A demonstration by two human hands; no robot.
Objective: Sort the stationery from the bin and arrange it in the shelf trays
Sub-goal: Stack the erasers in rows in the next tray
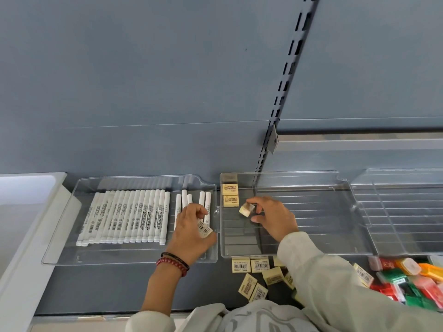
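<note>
So, two clear trays are parked side by side on the grey shelf (pixel 96 288), filling the middle band of the frame. The left tray (pixel 119 254) is mostly filled by a tidy row of white markers (pixel 124 216), and a few loose markers (pixel 184 200) are laid just to the right of that row.

The left hand (pixel 189 233) is held over the right end of that tray, centre-left of the frame. A labelled eraser (pixel 204 230), barcode side up, is gripped in its curled fingers (pixel 202 209). A red bead bracelet (pixel 171 263) and a dark band are worn on that wrist.

The right hand (pixel 278 221) is reached into the right tray (pixel 311 212), dead centre of the frame. A yellow eraser (pixel 246 209), a bit blurred and tilted, is pinched between thumb and fingertips just above the tray floor. Two placed erasers (pixel 230 195) are lined up one behind the other in the tray's upper left corner, right beside the pinched one.

More spare erasers (pixel 260 264) are scattered on the shelf in front of the right tray, at lower centre. A heap of coloured boxes (pixel 405 281), red, green and orange, is seen at the lower right. A third tray (pixel 407 212) is tucked in at the right edge.
</note>
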